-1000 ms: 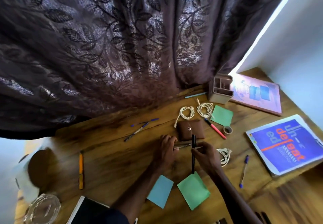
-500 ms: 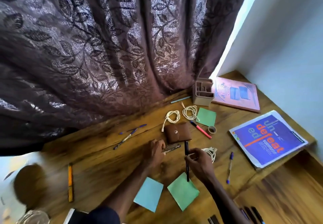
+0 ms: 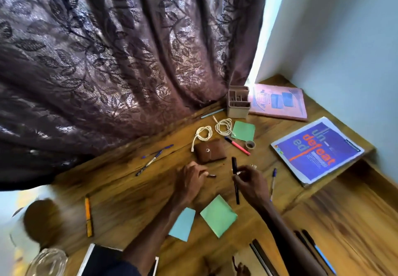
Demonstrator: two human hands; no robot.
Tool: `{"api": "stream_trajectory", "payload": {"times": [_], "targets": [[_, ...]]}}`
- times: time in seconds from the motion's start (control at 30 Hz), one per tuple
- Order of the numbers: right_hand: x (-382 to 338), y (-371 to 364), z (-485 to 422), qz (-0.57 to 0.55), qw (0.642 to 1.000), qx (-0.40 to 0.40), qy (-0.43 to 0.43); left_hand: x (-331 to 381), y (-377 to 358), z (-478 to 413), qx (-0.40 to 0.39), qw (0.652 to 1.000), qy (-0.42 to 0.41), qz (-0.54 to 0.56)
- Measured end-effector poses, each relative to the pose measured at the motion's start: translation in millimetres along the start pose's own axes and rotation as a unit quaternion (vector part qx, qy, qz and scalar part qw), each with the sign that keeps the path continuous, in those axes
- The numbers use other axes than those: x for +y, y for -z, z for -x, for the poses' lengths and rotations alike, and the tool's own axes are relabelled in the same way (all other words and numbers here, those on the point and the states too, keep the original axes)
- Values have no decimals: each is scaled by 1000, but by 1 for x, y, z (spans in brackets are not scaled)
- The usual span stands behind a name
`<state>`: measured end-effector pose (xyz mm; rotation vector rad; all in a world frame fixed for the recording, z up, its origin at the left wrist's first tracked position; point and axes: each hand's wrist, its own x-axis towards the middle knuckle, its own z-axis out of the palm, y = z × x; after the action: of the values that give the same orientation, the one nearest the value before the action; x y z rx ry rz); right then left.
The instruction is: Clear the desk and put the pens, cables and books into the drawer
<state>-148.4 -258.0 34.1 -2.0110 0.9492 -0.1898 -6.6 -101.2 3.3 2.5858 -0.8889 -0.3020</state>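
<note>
From the head camera, the right hand [image 3: 251, 184] pinches a slim black pen [image 3: 234, 164] between thumb and fingers, the pen's length running away from the person over the wooden desk [image 3: 129, 189]. The left hand [image 3: 188, 180] sits just beside it, fingers curled round a small dark pen [image 3: 211, 176] of which only a short end shows.

Just beyond both hands lies a brown leather pouch [image 3: 210, 150]. Behind it are a coiled white cable [image 3: 203, 133] and a second coiled white cable [image 3: 224, 126], the latter touching a green square note [image 3: 244, 131]. A pink pen [image 3: 238, 146] and a small tape roll [image 3: 250, 144] lie nearby.

A blue-capped pen [image 3: 273, 180] lies right of the right hand. A blue book with orange lettering [image 3: 316, 150] rests at the desk's right edge. A pink book [image 3: 277, 102] lies in the far corner beside a beige desk organiser [image 3: 238, 103].

Two blue pens [image 3: 150, 160] lie to the left, and an orange pencil [image 3: 88, 216] lies nearer the person. A green paper sheet [image 3: 218, 215] lies between the forearms.
</note>
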Motion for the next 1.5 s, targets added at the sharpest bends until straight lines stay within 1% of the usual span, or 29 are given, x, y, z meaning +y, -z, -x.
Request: {"api": "stream_trajectory", "payload": {"times": [0.1, 0.17, 0.23, 0.3, 0.4, 0.47, 0.57, 0.7, 0.8, 0.9, 1.07, 1.2, 1.37, 1.5], "targets": [[6, 23, 15, 7, 999, -2, 31, 36, 2, 15, -53, 994, -24, 95], [22, 42, 30, 20, 999, -2, 28, 66, -5, 25, -82, 980, -27, 182], [44, 55, 42, 7, 1000, 7, 11, 89, -13, 32, -110, 951, 3, 290], [70, 68, 57, -10, 1000, 15, -20, 114, -26, 39, -132, 912, 58, 384], [107, 85, 78, -41, 997, 19, -64, 151, -55, 51, -152, 863, 120, 466], [132, 99, 88, -82, 992, 12, -98, 176, -78, 58, -163, 845, 133, 492], [176, 123, 99, -122, 981, 37, -144, 212, -108, 67, -177, 838, 140, 497], [247, 156, 106, -63, 972, 84, -210, 253, -143, 79, -220, 835, 149, 483], [300, 169, 107, -18, 965, 77, -249, 272, -167, 89, -252, 838, 162, 456], [330, 173, 112, 2, 962, 58, -266, 277, -189, 101, -271, 833, 203, 437], [349, 169, 134, 14, 964, 45, -262, 286, -228, 132, -293, 803, 282, 435], [358, 168, 143, 22, 966, 39, -255, 295, -248, 155, -320, 791, 307, 421], [364, 169, 136, 24, 971, 41, -235, 300, -258, 170, -295, 796, 355, 392], [369, 162, 156, 46, 974, 22, -219, 306, -259, 183, -301, 772, 416, 375]]}}
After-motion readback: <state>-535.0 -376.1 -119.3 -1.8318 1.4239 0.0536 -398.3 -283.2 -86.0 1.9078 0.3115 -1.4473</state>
